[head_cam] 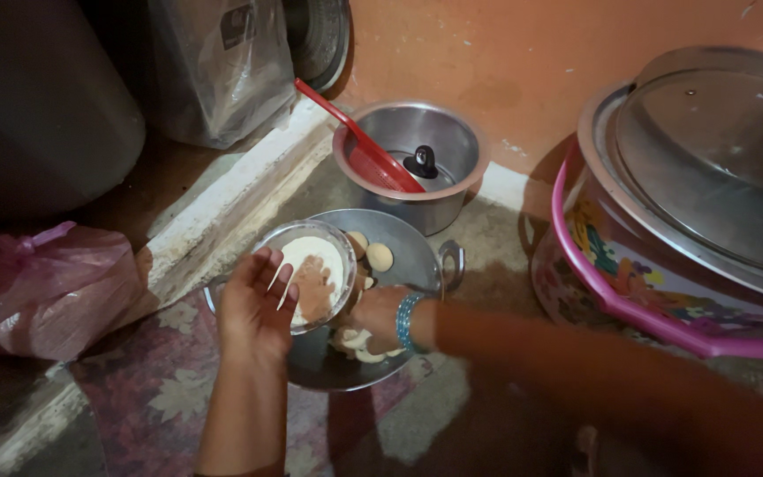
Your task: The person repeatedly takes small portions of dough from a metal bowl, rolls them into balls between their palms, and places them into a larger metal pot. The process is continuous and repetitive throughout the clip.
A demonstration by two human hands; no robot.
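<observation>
View from the head camera, looking down at a floor-level work area. The left hand (pixel 253 305) is held with fingers spread and extended, its fingertips lying over the near rim of a small clear bowl (pixel 308 274); it grips nothing. The bowl contains white flour with a patch of brown powder and is tilted above a wide steel pan (pixel 417 256). The right hand (pixel 377 314), wearing a blue beaded bracelet (pixel 409 321) at the wrist, reaches under the bowl's far edge (its fingers are hidden by the bowl, so whether they are curled or open cannot be told). Pale round dough balls (pixel 380 257) lie in the pan, some beside the bowl and others just below the right hand. Behind the pan stands a steel pot (pixel 452 141) that holds a lid with a black knob and a red strainer (pixel 373 159), whose handle juts up to the left. To the right stands a large patterned container (pixel 602 256) with a pink handle and a metal lid (pixel 717 159). A pink plastic bag (pixel 46 287) lies at far left, and a floral mat (pixel 165 389) covers the floor beneath the left forearm.
</observation>
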